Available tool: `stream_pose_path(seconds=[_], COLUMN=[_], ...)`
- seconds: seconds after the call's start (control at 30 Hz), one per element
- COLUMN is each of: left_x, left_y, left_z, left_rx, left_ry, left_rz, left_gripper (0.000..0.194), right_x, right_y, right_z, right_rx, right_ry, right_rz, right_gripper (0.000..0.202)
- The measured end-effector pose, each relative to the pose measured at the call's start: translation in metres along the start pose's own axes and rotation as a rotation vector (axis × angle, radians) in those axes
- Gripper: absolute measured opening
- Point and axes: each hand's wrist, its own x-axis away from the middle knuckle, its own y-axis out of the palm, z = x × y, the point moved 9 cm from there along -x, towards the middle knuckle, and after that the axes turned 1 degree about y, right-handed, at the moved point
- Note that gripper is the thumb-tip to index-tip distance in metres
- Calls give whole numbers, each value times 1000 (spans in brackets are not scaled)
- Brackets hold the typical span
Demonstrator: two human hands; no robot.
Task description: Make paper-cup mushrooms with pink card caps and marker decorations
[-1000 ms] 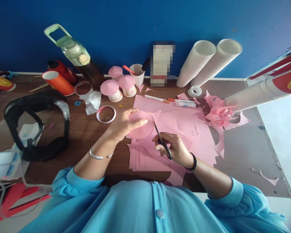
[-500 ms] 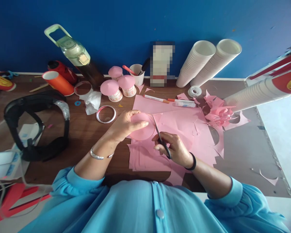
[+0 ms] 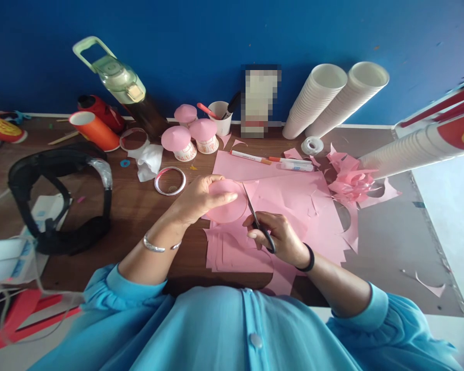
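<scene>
My left hand [image 3: 204,198] pinches a pink paper circle [image 3: 228,208], its thumb lying on top near the middle. Black-handled scissors [image 3: 256,219] are gripped in my right hand [image 3: 280,237], with the blades pointing up and away along the circle's right edge. A thin strip of paper lies at that edge by the blade tips. Under both hands are stacked pink paper sheets [image 3: 313,206], some with curved cut-outs. Whether the blades are closed fully I cannot tell.
Behind are paper cups with pink cone tops [image 3: 203,131], markers [image 3: 251,156], stacked white cups [image 3: 317,98] and a bottle [image 3: 123,85]. A tape ring [image 3: 170,181] and black head strap [image 3: 60,201] lie left. Crumpled pink scraps [image 3: 350,178] sit right.
The view has shifted very slightly. Both hands, the circle and the scissors hold almost the same position.
</scene>
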Motion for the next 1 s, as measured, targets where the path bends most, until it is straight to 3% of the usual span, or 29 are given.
stream_pose_path(seconds=[0.6,1.0], left_x=[0,0], left_y=[2,-5], left_z=[-4,-8], left_rx=[2,47], left_ry=[-25,-40], left_rz=[-47,-9], left_gripper=[31,38], right_x=[2,1], right_y=[1,1], right_z=[-2,-1], right_rx=[-48,-40], right_ry=[-36,-28], right_rz=[-13,-25], right_gripper=[47,47])
